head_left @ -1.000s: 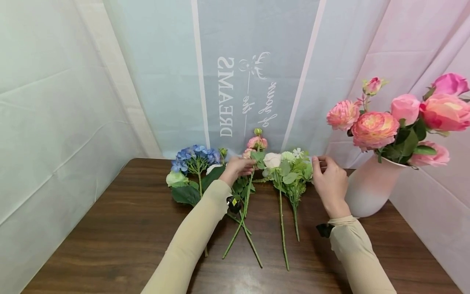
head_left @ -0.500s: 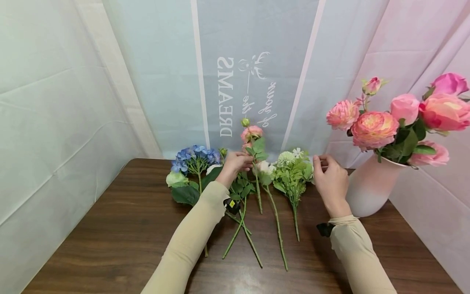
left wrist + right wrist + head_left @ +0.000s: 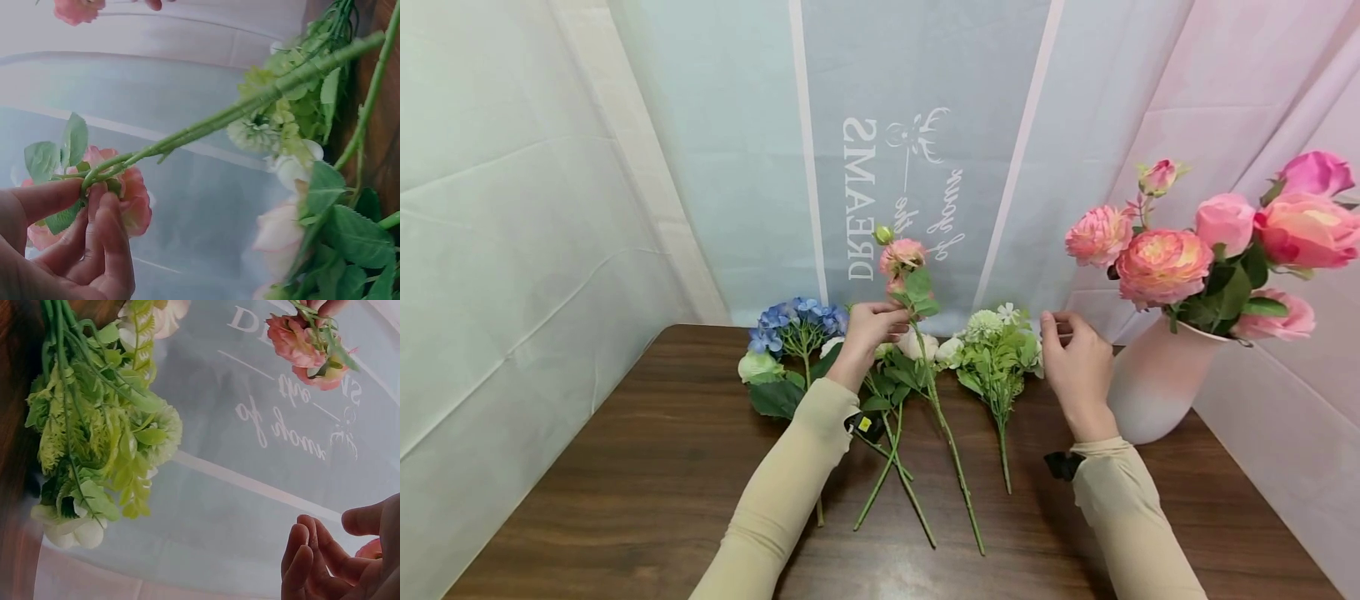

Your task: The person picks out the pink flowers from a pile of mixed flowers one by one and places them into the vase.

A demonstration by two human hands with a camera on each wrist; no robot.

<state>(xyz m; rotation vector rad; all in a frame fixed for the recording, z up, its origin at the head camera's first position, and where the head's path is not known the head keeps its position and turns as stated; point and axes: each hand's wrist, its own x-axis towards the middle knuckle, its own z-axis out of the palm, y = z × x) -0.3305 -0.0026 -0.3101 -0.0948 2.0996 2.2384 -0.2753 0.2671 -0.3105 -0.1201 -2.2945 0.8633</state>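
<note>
My left hand (image 3: 874, 333) pinches the upper stem of an artificial pink flower (image 3: 901, 257), just below its blooms, and holds it upright above the back of the table. In the left wrist view, thumb and fingers meet on the green stem (image 3: 206, 128). A pale white-pink rose (image 3: 917, 343) lies just behind and below that stem. My right hand (image 3: 1078, 367) hovers with loosely bent fingers, holding nothing, between a green and white flower bunch (image 3: 992, 367) and the vase (image 3: 1157, 387).
The pink and white vase holds several pink blooms (image 3: 1165, 265) at the right. A blue hydrangea (image 3: 797, 318) and a pale green rose (image 3: 758, 365) lie at the left. Crossed green stems (image 3: 891, 462) spread over the brown table (image 3: 617, 492). A printed curtain (image 3: 917, 67) hangs behind.
My left hand has lifted the pink flower and carried it left. The pale rose beside it has shifted left too. My right hand has stayed almost still.
</note>
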